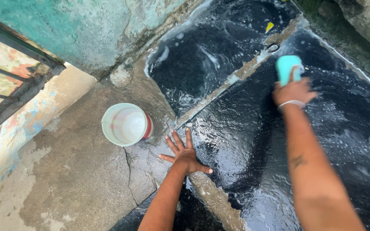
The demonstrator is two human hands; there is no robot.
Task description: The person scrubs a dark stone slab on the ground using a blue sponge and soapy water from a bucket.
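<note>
The person's right hand (294, 90) is clamped around a turquoise scrub block (288, 68), far right on the wet black mat (253, 128). The left hand (185, 156) is flat, fingers spread, holding nothing, braced at the mat's near-left edge beside a white bucket (125, 124). Probably best: firm overlapping strokes with that brace planted, since soapy concrete looks slippery.
</note>
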